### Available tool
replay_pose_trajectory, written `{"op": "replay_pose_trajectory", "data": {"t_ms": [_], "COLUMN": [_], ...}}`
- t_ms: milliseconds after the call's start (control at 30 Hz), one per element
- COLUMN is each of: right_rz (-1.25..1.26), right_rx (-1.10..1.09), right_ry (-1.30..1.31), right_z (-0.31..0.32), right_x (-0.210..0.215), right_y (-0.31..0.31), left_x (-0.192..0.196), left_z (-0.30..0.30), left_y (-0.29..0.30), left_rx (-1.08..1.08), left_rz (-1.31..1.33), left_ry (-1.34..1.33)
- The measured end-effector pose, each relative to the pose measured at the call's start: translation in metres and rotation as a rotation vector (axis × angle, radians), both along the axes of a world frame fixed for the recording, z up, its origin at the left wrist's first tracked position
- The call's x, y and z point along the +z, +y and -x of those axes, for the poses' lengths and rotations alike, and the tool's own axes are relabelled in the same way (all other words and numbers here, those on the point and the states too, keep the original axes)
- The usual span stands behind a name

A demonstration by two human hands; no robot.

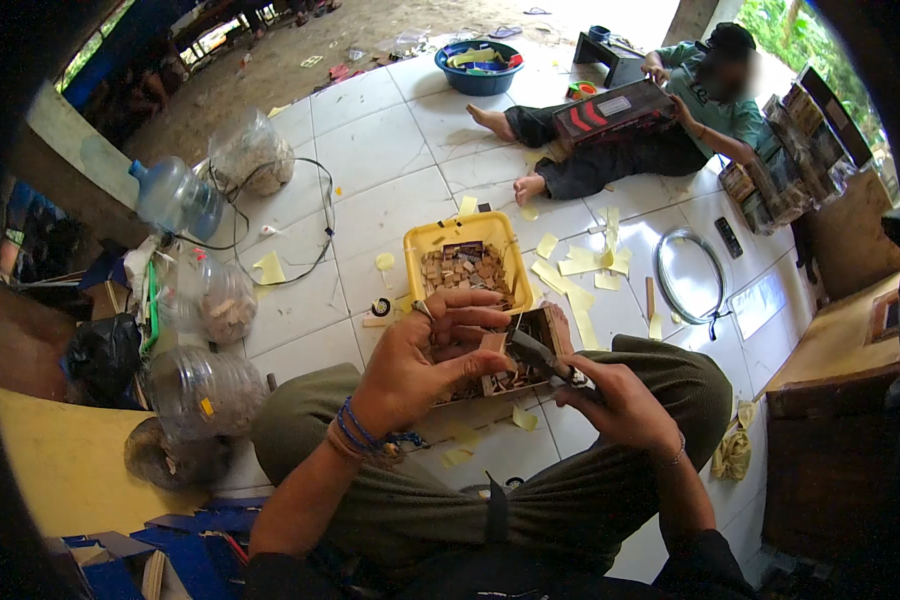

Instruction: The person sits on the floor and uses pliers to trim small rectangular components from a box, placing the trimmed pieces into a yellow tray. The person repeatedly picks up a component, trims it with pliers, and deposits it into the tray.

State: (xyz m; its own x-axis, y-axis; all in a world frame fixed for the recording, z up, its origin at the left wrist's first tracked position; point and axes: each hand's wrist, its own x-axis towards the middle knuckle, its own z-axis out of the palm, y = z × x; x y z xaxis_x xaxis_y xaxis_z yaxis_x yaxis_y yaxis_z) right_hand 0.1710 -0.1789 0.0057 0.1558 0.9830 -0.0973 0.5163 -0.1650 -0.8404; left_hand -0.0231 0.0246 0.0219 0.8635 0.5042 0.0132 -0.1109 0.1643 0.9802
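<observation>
My left hand (pixel 425 360) is raised over my lap, its fingers curled around a small wooden piece (pixel 492 343). My right hand (pixel 620 400) grips a dark metal tool (pixel 542 355), whose tip points at that piece. Under both hands lies a shallow wooden box (pixel 540 325) with several small brown wooden bits. Just beyond it stands a yellow plastic tray (pixel 416 245) holding more brown wooden pieces. I sit cross-legged in olive trousers on white floor tiles.
Yellow paper scraps (pixel 570 268) litter the tiles. Clear plastic jars (pixel 205 390) stand at my left, with a blue water jug (pixel 170 195). A metal ring (pixel 690 275) lies to the right. Another person (pixel 660 130) sits at the back holding a dark box, near a blue basin (pixel 480 68).
</observation>
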Motion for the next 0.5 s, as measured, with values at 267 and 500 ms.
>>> {"op": "replay_pose_trajectory", "data": {"t_ms": [267, 500], "right_rz": [-0.082, -0.068], "right_rx": [-0.105, -0.18], "right_ry": [-0.463, -0.508], "right_z": [0.0042, -0.0055], "right_x": [0.0029, -0.0054], "right_y": [0.0038, 0.002], "left_x": [0.0062, 0.0075], "left_z": [0.003, 0.0032], "left_y": [0.0039, 0.0047], "left_rx": [-0.088, -0.096], "left_rz": [0.322, 0.322], "left_ry": [0.154, 0.163]}}
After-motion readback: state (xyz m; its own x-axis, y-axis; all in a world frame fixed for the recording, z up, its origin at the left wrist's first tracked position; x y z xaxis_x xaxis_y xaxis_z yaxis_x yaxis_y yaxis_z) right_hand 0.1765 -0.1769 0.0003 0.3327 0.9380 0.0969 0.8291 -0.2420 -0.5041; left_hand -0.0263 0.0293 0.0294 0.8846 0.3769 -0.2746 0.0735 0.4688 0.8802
